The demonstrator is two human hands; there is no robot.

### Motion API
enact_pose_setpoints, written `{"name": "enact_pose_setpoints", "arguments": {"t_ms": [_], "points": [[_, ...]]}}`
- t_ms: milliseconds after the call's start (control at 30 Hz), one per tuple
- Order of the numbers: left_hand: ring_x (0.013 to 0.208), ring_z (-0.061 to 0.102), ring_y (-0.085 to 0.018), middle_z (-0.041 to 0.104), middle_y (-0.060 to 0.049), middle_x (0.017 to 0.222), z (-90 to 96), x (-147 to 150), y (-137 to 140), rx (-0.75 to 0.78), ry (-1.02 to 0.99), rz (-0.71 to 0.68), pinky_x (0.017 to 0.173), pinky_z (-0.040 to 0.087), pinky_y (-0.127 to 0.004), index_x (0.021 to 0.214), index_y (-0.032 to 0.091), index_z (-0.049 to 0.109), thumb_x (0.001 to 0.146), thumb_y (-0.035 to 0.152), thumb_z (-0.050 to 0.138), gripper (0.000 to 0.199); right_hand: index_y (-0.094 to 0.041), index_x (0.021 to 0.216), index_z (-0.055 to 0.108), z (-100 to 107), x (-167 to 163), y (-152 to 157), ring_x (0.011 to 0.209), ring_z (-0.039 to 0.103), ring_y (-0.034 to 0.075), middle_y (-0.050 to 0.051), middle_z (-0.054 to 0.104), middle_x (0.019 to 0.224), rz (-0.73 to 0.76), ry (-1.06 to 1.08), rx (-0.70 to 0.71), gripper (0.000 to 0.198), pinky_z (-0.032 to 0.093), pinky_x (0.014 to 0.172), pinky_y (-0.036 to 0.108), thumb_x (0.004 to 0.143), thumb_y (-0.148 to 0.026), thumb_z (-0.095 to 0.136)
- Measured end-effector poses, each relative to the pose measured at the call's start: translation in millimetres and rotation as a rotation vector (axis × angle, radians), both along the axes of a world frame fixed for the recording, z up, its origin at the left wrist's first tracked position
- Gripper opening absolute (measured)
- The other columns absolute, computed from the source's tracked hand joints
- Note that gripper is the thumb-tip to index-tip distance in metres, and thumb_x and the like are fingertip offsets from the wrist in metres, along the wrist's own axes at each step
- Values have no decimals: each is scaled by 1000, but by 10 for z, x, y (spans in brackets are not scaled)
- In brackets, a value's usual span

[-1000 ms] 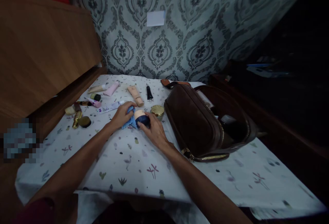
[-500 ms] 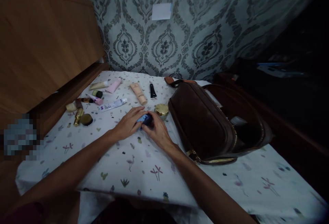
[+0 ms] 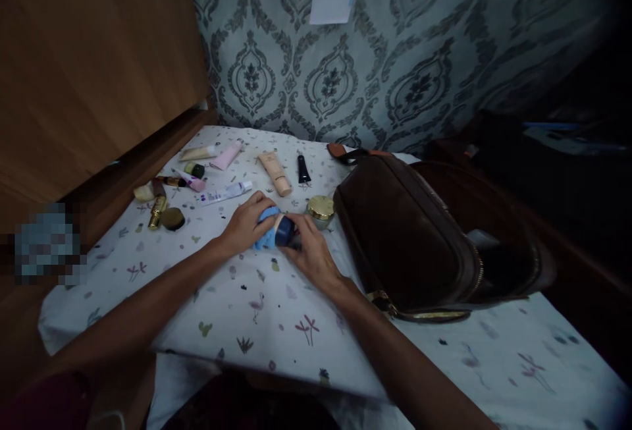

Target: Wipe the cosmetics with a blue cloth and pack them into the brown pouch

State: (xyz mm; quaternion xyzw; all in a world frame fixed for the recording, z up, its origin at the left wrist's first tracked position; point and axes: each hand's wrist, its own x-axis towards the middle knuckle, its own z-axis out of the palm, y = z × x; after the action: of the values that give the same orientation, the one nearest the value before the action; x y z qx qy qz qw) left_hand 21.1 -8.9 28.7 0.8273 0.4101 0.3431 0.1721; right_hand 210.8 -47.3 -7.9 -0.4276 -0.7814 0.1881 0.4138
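Note:
A small round container with a dark blue part (image 3: 284,230) is held between my two hands above the patterned cloth. My right hand (image 3: 316,253) is closed around its right side, fingertips on the dark blue end. Light blue cloth (image 3: 265,238), bunched up, lies against the container's left side, with my left hand (image 3: 245,222) closed over it. A pale band shows between cloth and dark part. Just behind my right hand stands a gold-lidded jar (image 3: 320,208). Beyond my hands are a beige tube (image 3: 275,173) and a black tube (image 3: 303,168).
A brown leather bag (image 3: 405,239), unzipped, lies to the right. More cosmetics are scattered at the left, including a white tube (image 3: 227,192), a pink tube (image 3: 228,155), a gold lipstick tube (image 3: 157,213) and a round dark-lidded pot (image 3: 173,219). A wooden cabinet (image 3: 99,54) borders the left.
My hands have turned the container, and more of the light blue cloth and the dark blue part now shows. The whole view has shifted slightly.

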Motion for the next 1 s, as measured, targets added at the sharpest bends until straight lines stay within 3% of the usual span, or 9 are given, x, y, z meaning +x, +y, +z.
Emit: {"name": "enact_pose_setpoints", "arguments": {"t_ms": [133, 233, 467, 667, 867, 1000], "points": [[91, 62, -22, 67, -5, 92, 28, -17, 13, -181, -82, -60, 88, 49, -33, 94, 17, 68, 95, 33, 46, 26, -24, 134, 50, -9, 23, -10, 121, 56, 28, 11, 56, 128, 43, -50, 55, 54, 48, 103, 47, 83, -13, 63], [87, 64, -20, 70, -2, 89, 62, -14, -11, -293, -144, -131, 82, 50, -29, 95, 16, 68, 95, 36, 45, 30, -24, 136, 50, -14, 32, -21, 120, 57, 27, 11, 57, 128, 48, -38, 22, 51, 49, 102, 45, 87, -18, 63], [89, 64, -22, 69, -5, 93, 55, 22, -53, -112, -9, -104, 83, 47, -31, 97, 18, 65, 92, 31, 45, 24, -20, 142, 43, -51, 14, -27, 116, 62, 31, 14, 62, 128, -39, 63, -163, 75, 52, 97, 48, 78, -38, 77], [88, 62, -22, 66, -6, 91, 64, 17, -49, -30, 74, -85, 80, 46, -31, 91, 19, 62, 90, 29, 44, 20, -22, 135, 48, -9, -16, -84, 117, 61, 31, 13, 63, 126, 9, -92, -10, 62, 51, 100, 50, 79, -25, 75], [83, 64, -20, 68, -2, 88, 145, -11, -61, -105, 9, -26, 77, 44, -29, 101, 19, 62, 88, 29, 50, 21, -26, 138, 44, 69, -23, -133, 124, 57, 31, 11, 60, 131, 95, -180, 67, 66, 50, 102, 52, 80, -15, 72], [81, 62, -19, 66, 0, 85, 184, -30, -60, -168, -102, -66, 77, 43, -26, 100, 19, 62, 91, 36, 53, 22, -24, 141, 42, 66, 13, -108, 123, 57, 31, 12, 58, 134, 109, -149, -10, 66, 50, 102, 51, 82, -27, 73]]}}
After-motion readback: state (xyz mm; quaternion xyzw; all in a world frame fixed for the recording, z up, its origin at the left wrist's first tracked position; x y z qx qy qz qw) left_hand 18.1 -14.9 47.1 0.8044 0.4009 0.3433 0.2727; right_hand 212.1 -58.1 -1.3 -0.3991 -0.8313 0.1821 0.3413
